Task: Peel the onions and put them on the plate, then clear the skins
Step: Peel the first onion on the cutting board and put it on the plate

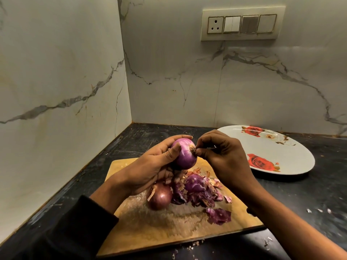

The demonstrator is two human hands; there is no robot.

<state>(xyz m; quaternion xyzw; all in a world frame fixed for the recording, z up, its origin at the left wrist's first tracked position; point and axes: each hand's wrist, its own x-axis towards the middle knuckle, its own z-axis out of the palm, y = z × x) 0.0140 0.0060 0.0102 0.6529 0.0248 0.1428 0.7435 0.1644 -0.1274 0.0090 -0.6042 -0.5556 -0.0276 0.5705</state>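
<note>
My left hand (pixel 150 166) grips a purple onion (pixel 185 154) above the wooden cutting board (pixel 169 228). My right hand (pixel 221 154) pinches at the onion's root end with thumb and fingertips. An unpeeled brown-red onion (pixel 159 197) lies on the board under my left hand. Beside it is a heap of purple onion skins (pixel 197 192), and a separate skin piece (pixel 218 215) lies nearer the front. The white plate with red roses (pixel 281 152) sits to the right on the dark counter, with no onion on it.
The board lies on a black counter (pixel 300 199) in a corner of marble walls. Small skin scraps (pixel 317 210) are scattered on the counter right of the board and at its front edge. A switch panel (pixel 242 24) is on the back wall.
</note>
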